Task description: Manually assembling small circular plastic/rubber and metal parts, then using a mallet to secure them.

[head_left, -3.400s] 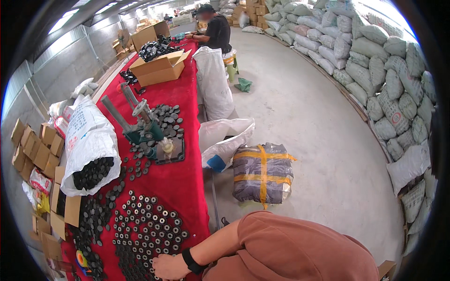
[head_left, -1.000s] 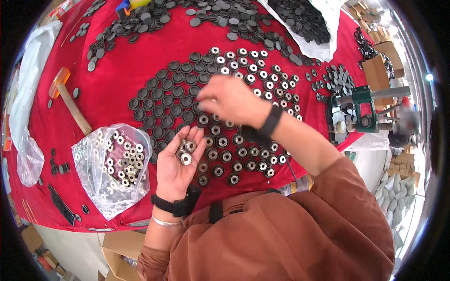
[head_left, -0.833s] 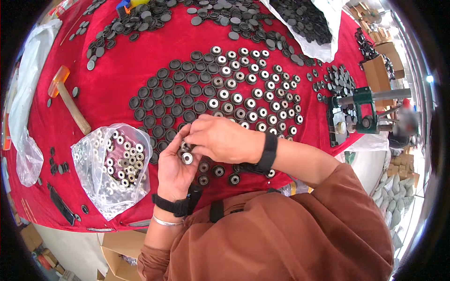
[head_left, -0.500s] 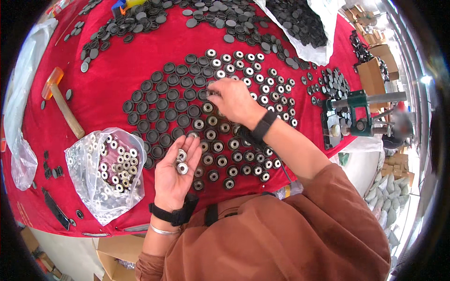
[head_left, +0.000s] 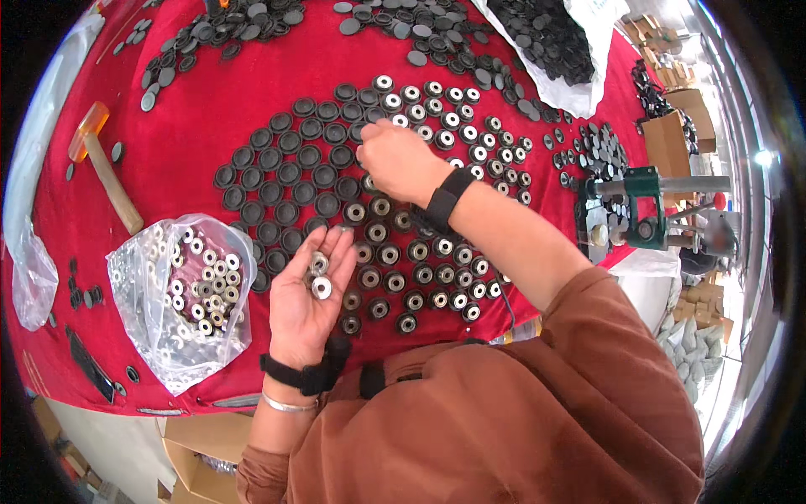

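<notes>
Left hand [head_left: 307,312] lower left of centre, palm up, fingers loosely spread; a few metal rings [head_left: 321,287] lie loose in it, not pinched. The cupped palm presumably serves as a dish, keeping them from rolling off and near the other hand. Right hand [head_left: 400,161] just above centre, over the border between bare caps [head_left: 288,173] and ring-topped caps [head_left: 422,274]; its grip is curled, fingers drawn together, but the back of the hand hides the tips: cannot tell whether a ring is pinched. Bare caps sit closely grouped, hollow side up, on the red bench [head_left: 189,126], probably so every recess is exposed and within reach. More rings in a clear bag [head_left: 186,367], lower left, just beside the caps, likely to shorten the reach. Mallet [head_left: 111,181], upper left, and press [head_left: 642,188], right, lie well apart from both hands, untouched.
</notes>
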Demonstrator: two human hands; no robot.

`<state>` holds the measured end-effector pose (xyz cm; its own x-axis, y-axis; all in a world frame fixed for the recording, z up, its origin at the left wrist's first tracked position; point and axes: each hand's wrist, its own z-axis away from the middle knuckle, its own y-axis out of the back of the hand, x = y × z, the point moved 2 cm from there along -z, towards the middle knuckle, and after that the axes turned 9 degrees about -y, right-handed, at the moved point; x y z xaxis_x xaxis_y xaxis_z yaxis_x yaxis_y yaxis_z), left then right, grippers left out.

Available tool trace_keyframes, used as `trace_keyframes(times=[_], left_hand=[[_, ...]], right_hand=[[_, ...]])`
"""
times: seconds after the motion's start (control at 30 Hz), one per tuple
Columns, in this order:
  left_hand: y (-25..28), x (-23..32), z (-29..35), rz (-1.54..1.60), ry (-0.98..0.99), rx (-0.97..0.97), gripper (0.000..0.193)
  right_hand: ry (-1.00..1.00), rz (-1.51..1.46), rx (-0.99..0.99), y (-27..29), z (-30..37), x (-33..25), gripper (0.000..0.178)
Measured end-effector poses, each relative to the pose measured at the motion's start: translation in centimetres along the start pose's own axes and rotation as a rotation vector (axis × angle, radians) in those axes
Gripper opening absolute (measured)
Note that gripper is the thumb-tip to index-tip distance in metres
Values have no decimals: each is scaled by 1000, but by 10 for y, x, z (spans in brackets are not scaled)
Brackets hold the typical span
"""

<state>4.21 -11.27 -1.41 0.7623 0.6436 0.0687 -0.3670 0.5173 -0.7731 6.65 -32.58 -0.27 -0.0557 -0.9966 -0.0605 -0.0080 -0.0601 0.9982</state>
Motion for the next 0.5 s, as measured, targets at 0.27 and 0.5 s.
trace_keyframes(times=[0.27,0.5], left_hand=[[8,1,-10,-82,-179,-42,27],[6,2,-4,-163,-358,39,27]], right_hand=[[-64,-692,-263,52,54,-90,15],[-183,-754,-169,36,54,-71,17]])
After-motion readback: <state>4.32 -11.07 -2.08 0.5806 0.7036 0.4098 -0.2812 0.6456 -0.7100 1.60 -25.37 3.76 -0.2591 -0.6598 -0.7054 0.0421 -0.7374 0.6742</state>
